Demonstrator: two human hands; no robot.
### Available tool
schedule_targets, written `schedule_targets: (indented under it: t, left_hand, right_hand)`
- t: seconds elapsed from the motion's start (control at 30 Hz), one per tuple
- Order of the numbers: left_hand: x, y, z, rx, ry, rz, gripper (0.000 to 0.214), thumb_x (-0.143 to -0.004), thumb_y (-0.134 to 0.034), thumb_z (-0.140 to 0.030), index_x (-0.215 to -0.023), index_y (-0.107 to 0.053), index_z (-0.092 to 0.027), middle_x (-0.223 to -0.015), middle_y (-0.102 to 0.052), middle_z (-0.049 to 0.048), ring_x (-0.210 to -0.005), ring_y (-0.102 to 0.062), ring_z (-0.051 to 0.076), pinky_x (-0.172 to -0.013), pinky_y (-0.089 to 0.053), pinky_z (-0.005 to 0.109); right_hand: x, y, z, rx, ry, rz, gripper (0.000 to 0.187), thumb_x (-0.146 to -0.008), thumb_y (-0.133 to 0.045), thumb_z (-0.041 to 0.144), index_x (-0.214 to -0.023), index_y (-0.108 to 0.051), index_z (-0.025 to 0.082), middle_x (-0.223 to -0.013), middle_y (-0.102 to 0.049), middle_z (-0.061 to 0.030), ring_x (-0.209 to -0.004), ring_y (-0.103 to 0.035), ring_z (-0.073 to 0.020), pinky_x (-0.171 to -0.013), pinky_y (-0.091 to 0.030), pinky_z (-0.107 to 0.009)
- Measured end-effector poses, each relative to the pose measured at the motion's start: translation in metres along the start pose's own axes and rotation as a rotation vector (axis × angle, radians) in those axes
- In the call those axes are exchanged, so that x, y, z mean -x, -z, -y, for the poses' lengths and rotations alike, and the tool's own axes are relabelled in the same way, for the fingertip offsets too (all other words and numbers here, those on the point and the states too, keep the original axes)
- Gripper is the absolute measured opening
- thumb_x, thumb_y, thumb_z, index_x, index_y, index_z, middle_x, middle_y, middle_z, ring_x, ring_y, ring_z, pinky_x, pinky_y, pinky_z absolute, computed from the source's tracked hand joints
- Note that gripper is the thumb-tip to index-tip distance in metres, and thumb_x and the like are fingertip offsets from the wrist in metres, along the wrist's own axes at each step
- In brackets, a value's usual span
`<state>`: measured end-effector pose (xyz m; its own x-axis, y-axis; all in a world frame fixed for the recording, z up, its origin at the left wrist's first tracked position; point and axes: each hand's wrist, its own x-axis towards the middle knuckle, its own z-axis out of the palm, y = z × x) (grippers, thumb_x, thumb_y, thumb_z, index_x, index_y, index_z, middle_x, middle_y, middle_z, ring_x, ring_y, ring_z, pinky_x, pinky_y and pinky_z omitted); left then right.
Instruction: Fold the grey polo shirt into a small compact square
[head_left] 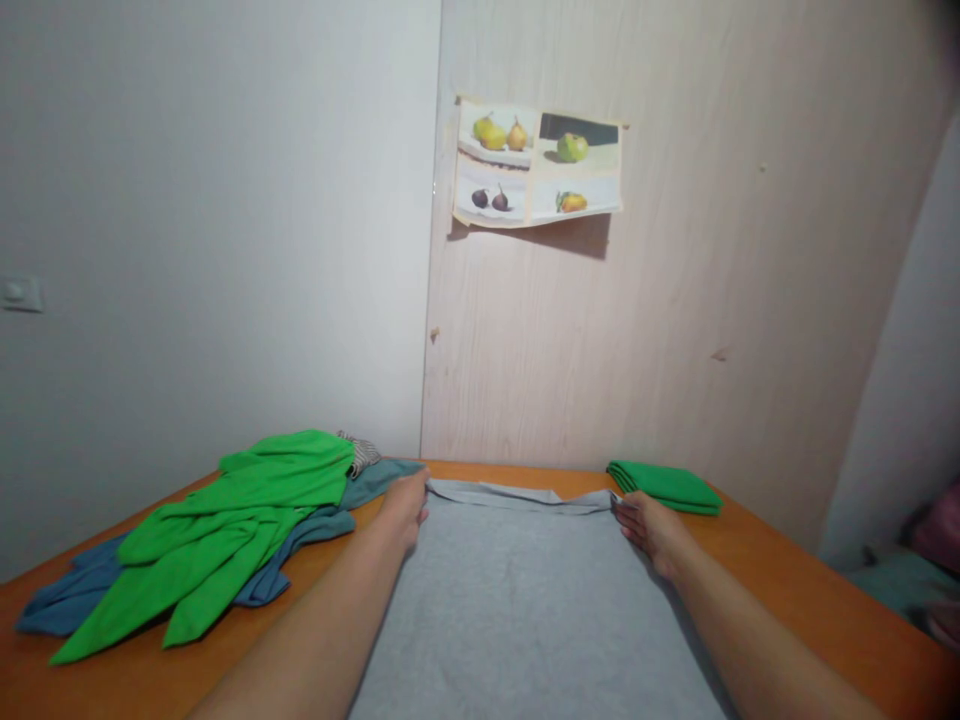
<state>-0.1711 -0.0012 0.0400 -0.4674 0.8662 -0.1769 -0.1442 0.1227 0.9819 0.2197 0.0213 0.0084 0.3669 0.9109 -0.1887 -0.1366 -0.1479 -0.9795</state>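
Observation:
A grey cloth garment (525, 600) lies spread over the table in front of me, its near part running out of the bottom of the view. At its far left corner my left hand (409, 508) is closed on the edge of the fabric. My right hand (651, 530) pinches the far right corner, fingers pressed together. Between the two hands the far edge stretches across, with a narrow fold lying along it. Whether it is a shirt or another kind of garment cannot be made out.
An orange-brown table (780, 600) bears everything. To the left lies a loose heap with a bright green garment (247, 510) over blue ones (75, 590). A folded green cloth (667, 487) sits at the back right. Behind stands a wall with a fruit poster (536, 165).

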Motion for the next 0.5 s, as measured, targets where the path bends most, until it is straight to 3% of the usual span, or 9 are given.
schedule_targets:
  t: [0.23, 0.37, 0.5]
  left_hand:
    - [-0.014, 0.002, -0.004, 0.039, -0.013, 0.013, 0.024, -0.086, -0.06, -0.035, -0.105, -0.062, -0.02, -0.117, -0.067, 0.0119, -0.105, -0.065, 0.022, -0.075, -0.053, 0.03]
    - [-0.012, 0.0, 0.008, 0.035, -0.124, 0.013, 0.039, -0.086, -0.061, -0.04, -0.12, -0.058, -0.021, -0.122, -0.065, 0.011, -0.103, -0.066, 0.02, -0.079, -0.054, 0.029]
    - [-0.01, -0.001, 0.027, -0.055, -0.267, 0.01, 0.054, -0.087, -0.058, -0.043, -0.134, -0.048, -0.017, -0.121, -0.065, 0.0123, -0.099, -0.066, 0.019, -0.08, -0.054, 0.03]
  right_hand:
    - [-0.018, 0.006, 0.006, -0.012, 0.03, -0.003, 0.018, -0.074, -0.06, 0.03, -0.09, -0.063, 0.021, -0.102, -0.074, -0.0107, -0.092, -0.071, -0.0206, -0.065, -0.058, -0.027]
    - [-0.02, 0.002, -0.007, -0.014, 0.137, -0.048, 0.017, -0.076, -0.058, 0.033, -0.09, -0.059, 0.023, -0.089, -0.072, -0.0063, -0.084, -0.071, -0.0176, -0.069, -0.059, -0.026]
    - [-0.016, -0.002, -0.028, 0.052, 0.298, -0.092, 0.025, -0.074, -0.06, 0.035, -0.096, -0.059, 0.024, -0.096, -0.07, -0.0033, -0.09, -0.069, -0.0163, -0.081, -0.058, -0.028]
